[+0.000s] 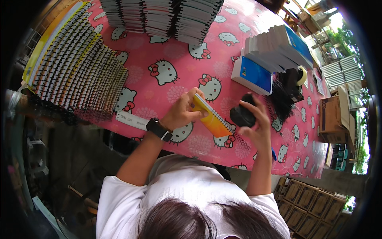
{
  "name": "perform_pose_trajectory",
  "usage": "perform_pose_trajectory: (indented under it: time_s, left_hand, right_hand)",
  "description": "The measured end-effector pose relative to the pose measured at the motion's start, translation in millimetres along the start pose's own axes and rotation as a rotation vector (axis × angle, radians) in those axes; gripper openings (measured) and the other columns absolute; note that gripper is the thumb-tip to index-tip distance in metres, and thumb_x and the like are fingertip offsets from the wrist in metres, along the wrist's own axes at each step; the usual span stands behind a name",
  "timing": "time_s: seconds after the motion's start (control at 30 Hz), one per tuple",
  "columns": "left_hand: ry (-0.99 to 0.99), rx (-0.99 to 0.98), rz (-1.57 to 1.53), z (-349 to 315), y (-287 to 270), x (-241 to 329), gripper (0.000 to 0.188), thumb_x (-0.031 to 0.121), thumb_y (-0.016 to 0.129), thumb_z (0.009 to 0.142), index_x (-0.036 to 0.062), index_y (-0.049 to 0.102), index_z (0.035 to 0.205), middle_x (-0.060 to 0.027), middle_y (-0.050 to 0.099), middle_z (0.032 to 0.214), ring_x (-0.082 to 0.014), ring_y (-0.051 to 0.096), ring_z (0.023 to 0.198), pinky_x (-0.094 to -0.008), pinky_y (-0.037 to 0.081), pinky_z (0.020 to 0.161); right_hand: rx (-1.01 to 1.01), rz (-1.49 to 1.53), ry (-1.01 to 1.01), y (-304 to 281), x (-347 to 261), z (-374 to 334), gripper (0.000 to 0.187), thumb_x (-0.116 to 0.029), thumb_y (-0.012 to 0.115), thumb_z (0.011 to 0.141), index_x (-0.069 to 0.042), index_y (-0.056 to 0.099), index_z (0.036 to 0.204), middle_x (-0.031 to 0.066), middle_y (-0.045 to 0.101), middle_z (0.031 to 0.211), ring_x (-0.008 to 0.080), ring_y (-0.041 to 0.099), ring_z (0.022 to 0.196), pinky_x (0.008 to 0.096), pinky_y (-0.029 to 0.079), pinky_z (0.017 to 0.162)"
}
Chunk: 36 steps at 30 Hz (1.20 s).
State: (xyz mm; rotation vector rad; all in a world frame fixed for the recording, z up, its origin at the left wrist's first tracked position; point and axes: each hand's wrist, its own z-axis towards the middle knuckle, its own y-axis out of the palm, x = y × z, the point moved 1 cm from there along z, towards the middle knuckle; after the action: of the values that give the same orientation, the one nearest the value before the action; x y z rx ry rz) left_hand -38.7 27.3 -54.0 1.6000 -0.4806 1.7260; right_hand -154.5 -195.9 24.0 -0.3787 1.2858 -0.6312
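Note:
My left hand (pixel 184 111), with a black watch on the wrist, grips a small yellow-orange spiral notebook (pixel 215 123) by its upper end. The notebook is tilted over the table, its wire binding facing right. My right hand (pixel 258 121) is curved around a black rounded object (pixel 242 113) just right of the notebook; its exact kind is unclear. A thin dark coil (pixel 242 142) lies beside the notebook's lower end. Part of a blue item (pixel 273 154) shows beside my right forearm.
Stacked spiral notebooks (pixel 75 67) stand at left, more bound stacks (pixel 159 18) at the back. Blue-covered book blocks (pixel 252 75) sit at right, near black coils (pixel 280 97) and a tape dispenser (pixel 300 79). A cardboard box (pixel 334 117) stands beyond the pink patterned table (pixel 175 51).

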Motion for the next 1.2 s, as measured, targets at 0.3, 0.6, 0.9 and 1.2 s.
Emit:
perform_pose_trajectory:
  time_s: [0.3, 0.6, 0.9, 1.2]
  left_hand:
    - [-0.029, 0.013, -0.059, -3.4, -3.0, -0.8, 0.035, 0.004, 0.072, 0.079, 0.0078, 0.045, 0.101, 0.0018, 0.050, 0.089, -0.0061, 0.051, 0.083, -0.0241, 0.045, 0.070]
    - [-0.018, -0.035, 0.011, 0.6, -2.9, 3.0, 0.034, 0.003, 0.070, 0.074, 0.0078, 0.046, 0.097, 0.0006, 0.051, 0.087, -0.0072, 0.053, 0.082, -0.0242, 0.045, 0.071]
    - [-0.044, -0.062, 0.045, -3.2, -3.5, 4.7, 0.034, -0.001, 0.068, 0.073, 0.0098, 0.046, 0.097, 0.0014, 0.051, 0.093, -0.0087, 0.052, 0.088, -0.0273, 0.043, 0.084]
    - [-0.051, -0.096, 0.043, -1.9, -4.8, 3.8, 0.034, 0.000, 0.070, 0.075, 0.0090, 0.048, 0.100, 0.0009, 0.051, 0.095, -0.0078, 0.053, 0.091, -0.0267, 0.046, 0.080]
  right_hand:
    - [-0.254, -0.355, -0.281, 21.5, -60.1, -10.6, 0.062, -0.033, 0.088, 0.047, -0.017, 0.071, 0.105, 0.0164, 0.042, 0.143, 0.0327, 0.046, 0.115, 0.0448, 0.036, 0.099]
    - [-0.240, 0.549, 0.183, 31.4, 0.3, -0.4, 0.064, -0.058, 0.069, 0.076, -0.002, 0.070, 0.108, 0.0215, 0.057, 0.126, 0.0303, 0.048, 0.125, 0.0416, 0.035, 0.103]
    - [-0.174, 0.430, 0.204, 43.6, 9.3, 14.2, 0.062, -0.055, 0.068, 0.077, -0.001, 0.071, 0.106, 0.0208, 0.059, 0.124, 0.0290, 0.049, 0.125, 0.0406, 0.035, 0.104]
    - [-0.160, 0.509, 0.114, 41.5, 3.1, 27.7, 0.051, -0.046, 0.074, 0.075, -0.004, 0.072, 0.103, 0.0212, 0.058, 0.125, 0.0293, 0.051, 0.120, 0.0399, 0.039, 0.100]
